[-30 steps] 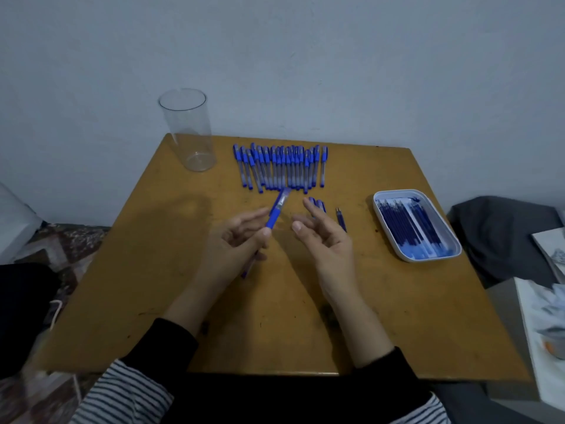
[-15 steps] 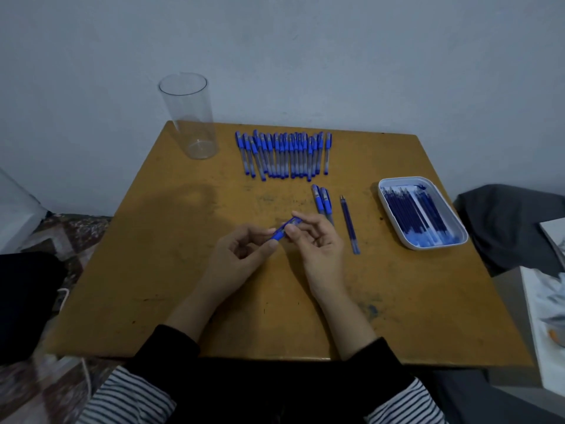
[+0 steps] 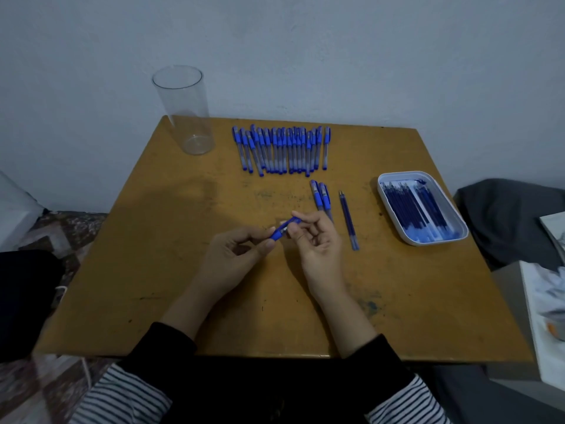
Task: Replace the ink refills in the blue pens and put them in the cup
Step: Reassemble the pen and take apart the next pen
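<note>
Both my hands hold one blue pen point(image 3: 284, 229) above the middle of the wooden table point(image 3: 153, 270). My left hand point(image 3: 235, 258) pinches its lower end, most of which is hidden in the hand. My right hand point(image 3: 318, 240) pinches the blue upper end with thumb and forefinger. A row of several blue pens point(image 3: 281, 149) lies at the far side. Two more pens point(image 3: 319, 197) and a loose blue refill point(image 3: 348, 220) lie just beyond my right hand. The clear plastic cup point(image 3: 185, 108) stands empty at the far left corner.
A white tray point(image 3: 455, 237) holding several blue refills sits on the right side of the table. A dark grey cushion point(image 3: 507, 218) and a white box with papers point(image 3: 544, 301) lie off the right edge. The wall is close behind.
A second ago my left hand held the pen upright, alone. It has come down and tilted, my right hand has taken its upper end, and the camera has tipped down.
</note>
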